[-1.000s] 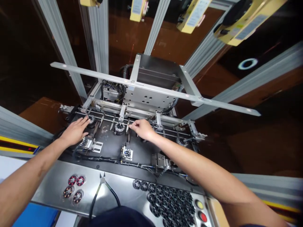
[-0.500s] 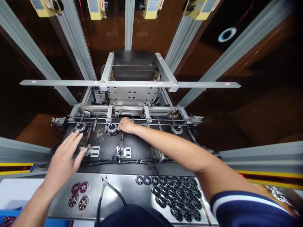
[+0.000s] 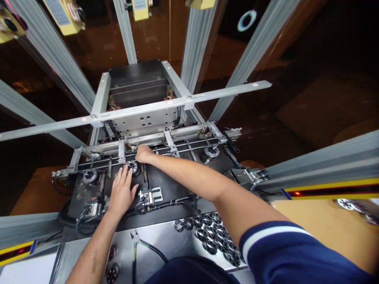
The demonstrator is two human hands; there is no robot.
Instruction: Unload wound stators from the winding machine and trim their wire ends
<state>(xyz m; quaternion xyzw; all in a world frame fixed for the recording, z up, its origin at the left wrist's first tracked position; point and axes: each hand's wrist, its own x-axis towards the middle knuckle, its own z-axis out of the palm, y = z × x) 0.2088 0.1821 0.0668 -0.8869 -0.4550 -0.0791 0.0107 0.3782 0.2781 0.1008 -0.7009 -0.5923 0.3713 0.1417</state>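
Several round metal fixtures stand in a row on the black machine bed. My right hand (image 3: pixel 144 154) is closed just behind and right of the second fixture (image 3: pixel 134 168); whatever its fingers hold is hidden. With fingers stretched forward, my left hand (image 3: pixel 122 189) reaches the front left edge of that same fixture and holds nothing. Another fixture (image 3: pixel 90 176) sits farther left, and one (image 3: pixel 211 152) lies to the right beyond my right forearm. A small metal clamp block (image 3: pixel 151 196) is mounted in front of the second fixture.
Cutters (image 3: pixel 135 238) lie on the steel ledge (image 3: pixel 160 236) near my body. Black round parts (image 3: pixel 209 232) cluster at its right. A long metal bar (image 3: pixel 142 108) crosses above the machine. Yellow-edged light bars (image 3: pixel 331 191) flank the bed.
The view has turned and tilted. My left hand has moved right, from near the leftmost fixture to the second one. My right hand stays closed beside the second fixture.
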